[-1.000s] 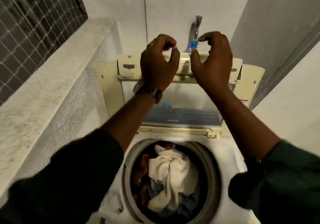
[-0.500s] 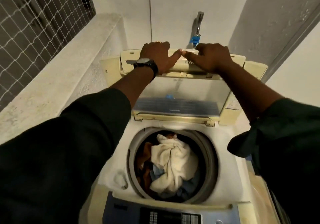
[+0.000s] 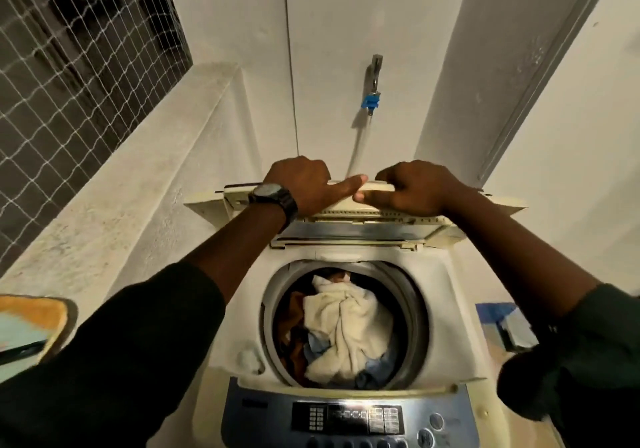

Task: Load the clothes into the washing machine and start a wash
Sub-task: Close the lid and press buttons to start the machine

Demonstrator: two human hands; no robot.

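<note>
A top-loading washing machine (image 3: 239, 312) stands below me with its drum open. Clothes (image 3: 346, 330) fill the drum, a cream towel on top of brown and blue pieces. The folding lid (image 3: 374, 221) is raised at the back, its top edge tilted toward me. My left hand (image 3: 304, 184), with a watch on the wrist, grips that top edge, thumb stretched along it. My right hand (image 3: 412, 188) grips the same edge just beside it, fingers curled over the rim. The control panel (image 3: 349, 416) with buttons and a display lies at the front.
A tap with a blue hose connector (image 3: 371, 101) hangs on the wall behind the lid. A concrete ledge (image 3: 114, 188) under a netted window runs along the left. An orange-edged item (image 3: 38, 323) sits at the left edge, a blue item (image 3: 498, 319) to the machine's right.
Both hands went from hovering above the lid to gripping its top edge. The lid has folded and come down toward the drum, and the view dropped so the control panel shows.
</note>
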